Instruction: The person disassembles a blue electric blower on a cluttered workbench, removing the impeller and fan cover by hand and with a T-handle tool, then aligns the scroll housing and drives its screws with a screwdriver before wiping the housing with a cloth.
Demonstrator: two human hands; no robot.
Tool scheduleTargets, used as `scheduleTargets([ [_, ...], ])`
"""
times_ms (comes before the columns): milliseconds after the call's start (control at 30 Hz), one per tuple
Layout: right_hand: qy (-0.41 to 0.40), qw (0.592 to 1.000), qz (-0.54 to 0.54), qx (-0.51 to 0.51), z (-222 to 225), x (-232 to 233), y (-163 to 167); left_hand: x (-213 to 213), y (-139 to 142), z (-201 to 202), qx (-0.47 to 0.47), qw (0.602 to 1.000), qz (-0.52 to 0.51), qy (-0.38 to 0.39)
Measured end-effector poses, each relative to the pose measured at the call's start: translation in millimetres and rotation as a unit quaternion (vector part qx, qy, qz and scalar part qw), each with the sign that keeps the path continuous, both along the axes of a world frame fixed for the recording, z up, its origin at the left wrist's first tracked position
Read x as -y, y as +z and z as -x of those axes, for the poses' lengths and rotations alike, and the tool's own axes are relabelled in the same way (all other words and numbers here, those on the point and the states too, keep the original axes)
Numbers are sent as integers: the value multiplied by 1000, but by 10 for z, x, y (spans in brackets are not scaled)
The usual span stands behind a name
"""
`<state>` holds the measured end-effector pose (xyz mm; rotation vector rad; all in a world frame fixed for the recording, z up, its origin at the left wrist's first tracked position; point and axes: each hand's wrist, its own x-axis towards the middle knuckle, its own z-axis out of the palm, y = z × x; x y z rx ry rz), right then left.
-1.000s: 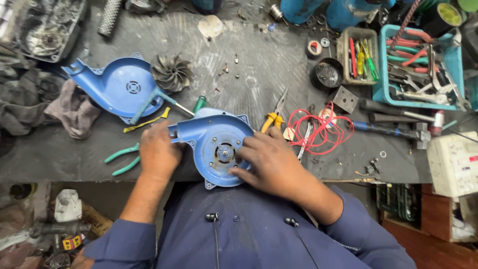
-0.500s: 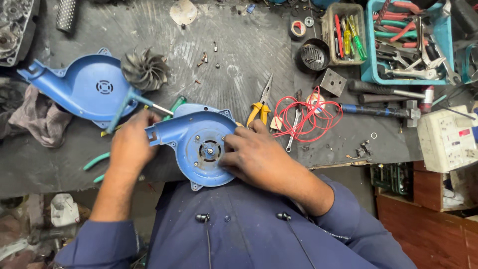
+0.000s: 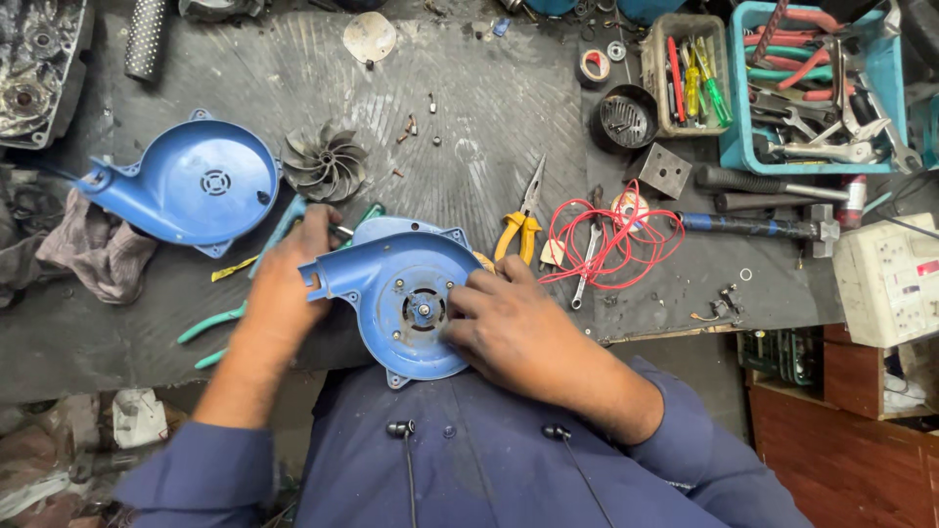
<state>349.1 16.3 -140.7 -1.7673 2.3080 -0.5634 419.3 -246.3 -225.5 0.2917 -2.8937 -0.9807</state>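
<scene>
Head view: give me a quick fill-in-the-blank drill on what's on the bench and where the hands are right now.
1. The right hand rests its fingers on the ____ blower housing at the bench edge.
2. The left hand lies between that housing and the other housing half, beside the black ____.
3. The pliers right of the housing have ____ handles.
4. The coil of wire is ____.

Missing words: blue; impeller; yellow; red

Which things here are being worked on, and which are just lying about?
In hand:
blue blower housing, held by left hand and right hand

Lying about:
other blue housing half
fan wheel
yellow pliers
red wire
hammer
blue tool tray
rag
</scene>
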Motion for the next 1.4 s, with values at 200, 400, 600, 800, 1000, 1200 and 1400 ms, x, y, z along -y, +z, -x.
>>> scheduleTargets([
  [200, -15, 999, -1, -39, -8, 23, -49, 389, 128, 9, -12, 987, -48, -150],
  [400, -27, 999, -36, -3, 10, 7, -121, 687, 599, -170, 314, 947, -30, -69],
  [600, -160, 965, 177, 107, 129, -14, -198, 807, 733, -491, -30, 931, -344, 116],
  [800, -159, 955, 210, 134, 149, 194, -367, -23, 1024, -353, -194, 968, -153, -50],
  [1000, -181, 969, 124, 113, 174, 210, -359, -574, 957, -159, -278, 925, -248, -81],
  [1200, -150, 967, 105, 175, 62, 69, -306, -500, 592, -303, -257, 937, -227, -72],
  [1400, -143, 975, 105, 135, 4, 81, -382, -512, 574, -318, -263, 933, -232, -78],
])
